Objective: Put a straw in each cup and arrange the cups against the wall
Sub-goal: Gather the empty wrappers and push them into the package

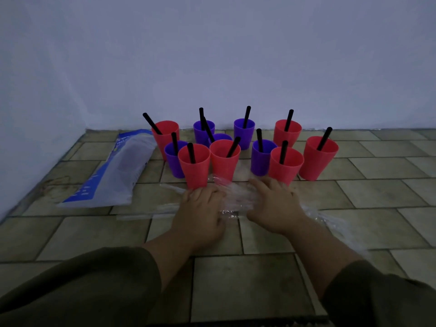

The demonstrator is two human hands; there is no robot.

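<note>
Several red and purple cups stand on the tiled floor near the wall (236, 67), each with a black straw in it. The nearest are a red cup (194, 168) at front left, a red cup (224, 161) in the middle and a red cup (284, 167) at front right. A clear plastic wrapper (238, 200) lies just in front of them. My left hand (199, 208) and my right hand (273, 204) both lie on this wrapper, fingers curled down onto it, close to the front cups.
A blue and white plastic bag (111, 171) lies on the floor to the left of the cups, near the left wall. More clear plastic (330, 223) trails to the right under my right forearm. Tiled floor (389, 197) extends to the right.
</note>
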